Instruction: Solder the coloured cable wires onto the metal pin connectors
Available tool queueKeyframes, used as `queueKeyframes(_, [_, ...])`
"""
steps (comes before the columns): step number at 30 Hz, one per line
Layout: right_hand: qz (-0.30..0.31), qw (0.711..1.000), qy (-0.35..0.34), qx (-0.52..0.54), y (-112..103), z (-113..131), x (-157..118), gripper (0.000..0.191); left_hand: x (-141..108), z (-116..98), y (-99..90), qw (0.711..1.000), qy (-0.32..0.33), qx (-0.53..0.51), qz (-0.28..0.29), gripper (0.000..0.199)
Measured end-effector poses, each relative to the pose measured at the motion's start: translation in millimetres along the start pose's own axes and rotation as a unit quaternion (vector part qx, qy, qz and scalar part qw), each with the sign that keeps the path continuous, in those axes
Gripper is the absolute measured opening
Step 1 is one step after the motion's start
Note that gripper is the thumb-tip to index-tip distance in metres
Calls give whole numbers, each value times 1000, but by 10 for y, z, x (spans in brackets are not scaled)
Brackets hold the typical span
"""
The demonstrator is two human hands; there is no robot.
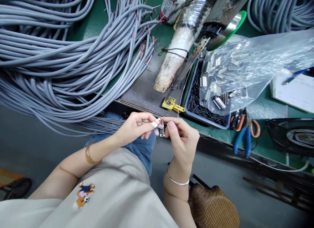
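Observation:
In front of my lap, my left hand (pixel 141 125) is closed in a pinch on thin coloured wires (pixel 158 122), with a small white piece at the fingertips. A small metal multi-pin connector (pixel 162 129) sits at the wire ends, between my two hands. My right hand (pixel 183 136) grips the connector's right side between thumb and fingers. Its far side is hidden behind my fingers. Nearest to the hands on the bench lies a yellow clip-like tool (pixel 177 107).
Grey cables (pixel 73 61) with stripped ends cover the left. At centre, a wrapped tube (pixel 175 51) slants over a dark plate (pixel 144 87). Rightward are a bin of black sleeves (pixel 195 100), a bag of connectors (pixel 245 68), blue-handled pliers (pixel 242 141) and a fan (pixel 294 136).

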State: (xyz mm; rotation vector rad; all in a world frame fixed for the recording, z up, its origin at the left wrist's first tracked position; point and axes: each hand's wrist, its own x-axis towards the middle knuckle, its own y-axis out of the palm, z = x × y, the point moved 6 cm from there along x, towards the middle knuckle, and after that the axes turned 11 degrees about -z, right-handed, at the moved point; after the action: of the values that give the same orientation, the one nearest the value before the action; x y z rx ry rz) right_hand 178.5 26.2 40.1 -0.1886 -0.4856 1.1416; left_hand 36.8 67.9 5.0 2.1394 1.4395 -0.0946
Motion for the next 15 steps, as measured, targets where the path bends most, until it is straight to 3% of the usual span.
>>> queueKeyframes(4, [53, 997, 38, 50, 31, -28, 42, 28, 3, 53, 14, 999, -28, -5, 32, 19])
queueKeyframes(8, [61, 996, 23, 57, 29, 25, 31, 23, 12, 63, 20, 999, -20, 1, 34, 16])
queueKeyframes(11, [62, 997, -42, 18, 24, 123, -20, 14, 26, 57, 26, 999, 1, -11, 32, 13])
queueKeyframes(15, [62, 979, -180, -79, 36, 249, -128, 13, 50, 52, -13, 999, 30, -33, 14, 20])
